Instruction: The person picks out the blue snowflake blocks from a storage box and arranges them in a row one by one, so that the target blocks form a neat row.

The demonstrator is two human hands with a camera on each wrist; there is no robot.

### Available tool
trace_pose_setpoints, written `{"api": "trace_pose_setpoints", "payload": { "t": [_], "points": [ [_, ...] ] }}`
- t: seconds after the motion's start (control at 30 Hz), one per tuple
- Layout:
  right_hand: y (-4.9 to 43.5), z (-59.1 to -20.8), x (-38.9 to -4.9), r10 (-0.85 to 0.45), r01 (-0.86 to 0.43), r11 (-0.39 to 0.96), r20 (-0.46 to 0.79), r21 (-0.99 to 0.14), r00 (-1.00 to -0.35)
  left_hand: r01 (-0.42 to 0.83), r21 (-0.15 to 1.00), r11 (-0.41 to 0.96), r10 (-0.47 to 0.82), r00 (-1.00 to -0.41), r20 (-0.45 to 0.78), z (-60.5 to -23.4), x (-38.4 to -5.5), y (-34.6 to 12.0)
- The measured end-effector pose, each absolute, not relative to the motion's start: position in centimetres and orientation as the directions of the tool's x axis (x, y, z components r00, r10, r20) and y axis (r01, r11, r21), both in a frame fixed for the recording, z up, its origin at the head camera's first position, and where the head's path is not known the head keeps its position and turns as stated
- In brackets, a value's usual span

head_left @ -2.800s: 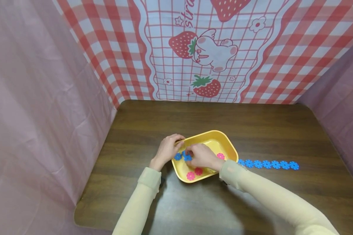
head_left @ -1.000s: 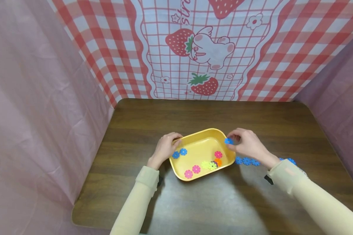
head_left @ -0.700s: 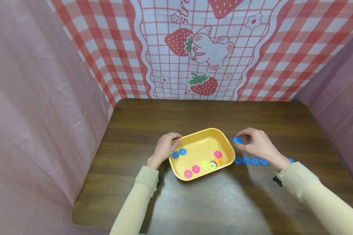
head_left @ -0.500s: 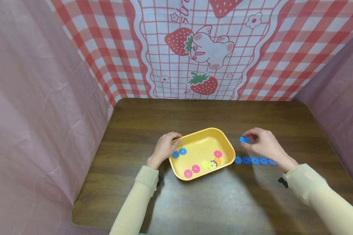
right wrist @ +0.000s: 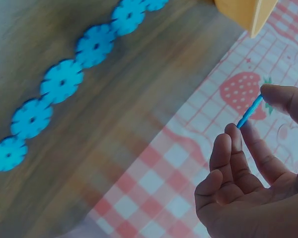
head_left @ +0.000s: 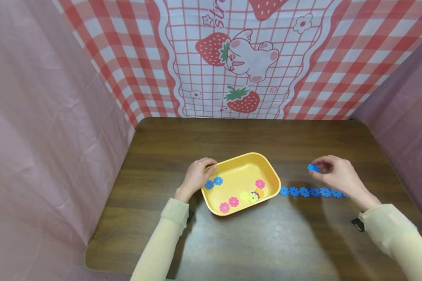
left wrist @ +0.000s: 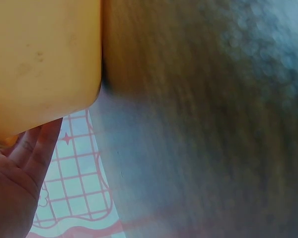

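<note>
My left hand (head_left: 195, 177) grips the left corner of a yellow plastic bin (head_left: 235, 181), thumb over the rim. In the left wrist view its fingers (left wrist: 37, 151) lie against the bin's outer wall. Between thumb and fingertips my right hand (head_left: 342, 179) pinches a blue snowflake disc (head_left: 312, 168), held above the table to the right of the bin. The right wrist view shows this disc (right wrist: 250, 110) edge-on. Below it, a row of linked blue snowflake discs (head_left: 304, 191) lies on the table, its right end hidden by my right wrist.
Inside the bin are two blue discs (head_left: 213, 182), several pink discs (head_left: 233, 201), yellow ones (head_left: 249, 196) and an orange one (head_left: 260, 192). A strawberry-patterned checked cloth (head_left: 244, 101) hangs behind the wooden table (head_left: 197, 136). Pink curtains (head_left: 56, 136) stand at the sides.
My right hand, earlier reaching into the bin, has come out with a blue snowflake disc and moved right above the row. The left hand stays on the bin's corner.
</note>
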State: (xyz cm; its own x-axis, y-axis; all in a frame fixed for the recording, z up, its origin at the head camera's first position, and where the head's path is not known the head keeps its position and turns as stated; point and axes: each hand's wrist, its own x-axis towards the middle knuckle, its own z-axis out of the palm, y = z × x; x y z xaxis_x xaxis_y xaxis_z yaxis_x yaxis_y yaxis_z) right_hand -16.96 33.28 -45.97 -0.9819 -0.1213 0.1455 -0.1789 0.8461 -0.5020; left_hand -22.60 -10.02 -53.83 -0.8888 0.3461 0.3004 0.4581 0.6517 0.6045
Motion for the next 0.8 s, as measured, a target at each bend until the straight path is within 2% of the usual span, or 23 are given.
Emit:
{"api": "trace_pose_setpoints", "payload": {
  "t": [0.43, 0.8],
  "points": [
    [37.6, -46.7, -16.3, 0.007, -0.028, 0.870, 0.070, -0.493, -0.997, 0.447, 0.613, 0.651, 0.342, -0.894, 0.289, -53.9, -22.7, -10.0],
    [41.4, -48.2, -15.9, 0.074, 0.041, 0.879, 0.049, -0.475, -0.996, 0.424, 0.627, 0.653, 0.337, -0.905, 0.260, -53.7, -22.6, -9.9]
  ]
}}
